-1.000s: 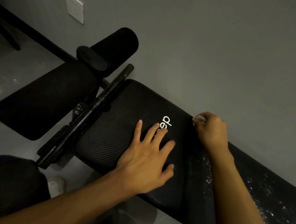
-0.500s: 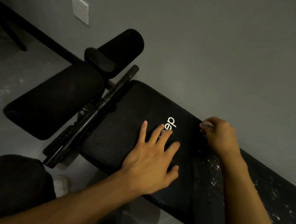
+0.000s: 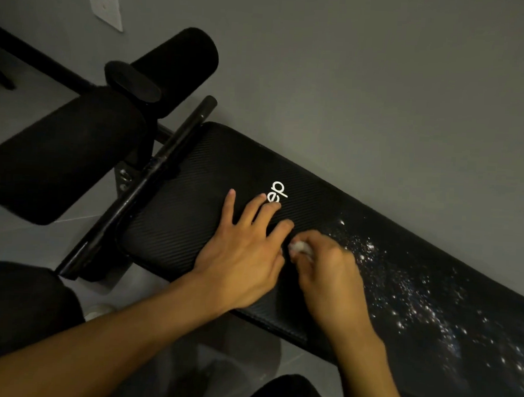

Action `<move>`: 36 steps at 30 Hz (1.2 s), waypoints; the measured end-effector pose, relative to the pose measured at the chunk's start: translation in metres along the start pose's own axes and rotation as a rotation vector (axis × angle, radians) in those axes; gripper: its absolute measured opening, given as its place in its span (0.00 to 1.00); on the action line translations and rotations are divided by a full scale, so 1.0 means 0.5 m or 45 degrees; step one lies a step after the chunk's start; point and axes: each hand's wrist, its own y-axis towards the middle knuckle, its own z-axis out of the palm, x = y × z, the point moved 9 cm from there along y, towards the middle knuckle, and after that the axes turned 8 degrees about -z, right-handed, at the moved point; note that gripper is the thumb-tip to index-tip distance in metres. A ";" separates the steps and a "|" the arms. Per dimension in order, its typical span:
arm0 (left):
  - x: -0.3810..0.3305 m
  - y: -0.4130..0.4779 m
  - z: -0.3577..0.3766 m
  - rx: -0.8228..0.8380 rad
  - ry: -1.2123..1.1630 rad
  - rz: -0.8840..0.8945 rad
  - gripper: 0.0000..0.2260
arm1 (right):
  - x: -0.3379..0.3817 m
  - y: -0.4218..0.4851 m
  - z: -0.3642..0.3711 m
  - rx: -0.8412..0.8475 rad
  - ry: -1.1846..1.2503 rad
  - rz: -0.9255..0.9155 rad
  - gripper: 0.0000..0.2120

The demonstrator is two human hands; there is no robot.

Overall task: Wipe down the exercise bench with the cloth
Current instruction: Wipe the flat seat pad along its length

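The black exercise bench (image 3: 191,194) runs from the middle to the lower right, its ribbed seat pad bearing a white logo. White specks (image 3: 416,297) are scattered over the long pad on the right. My left hand (image 3: 246,249) lies flat on the seat pad, fingers spread. My right hand (image 3: 329,271) is closed around a small white cloth (image 3: 300,248), mostly hidden in the fist, pressed onto the pad at the seam right beside my left hand.
Black foam leg rollers (image 3: 59,154) and a black bar (image 3: 152,174) stand at the bench's left end. A grey wall with a white socket (image 3: 104,3) runs right behind the bench. My knees in dark trousers (image 3: 15,307) are at the lower left.
My right hand with the cloth has swept from the bench's far edge by the wall toward me, ending beside my left hand. The left hand stayed flat on the seat pad.
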 end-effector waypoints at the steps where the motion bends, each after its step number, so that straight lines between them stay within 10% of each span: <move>1: 0.002 0.000 0.001 0.003 -0.003 -0.003 0.25 | 0.002 -0.012 0.003 0.010 0.005 0.007 0.04; 36: -0.077 -0.032 0.017 -0.027 -0.060 0.075 0.20 | -0.061 -0.244 -0.016 -0.150 -0.023 0.261 0.08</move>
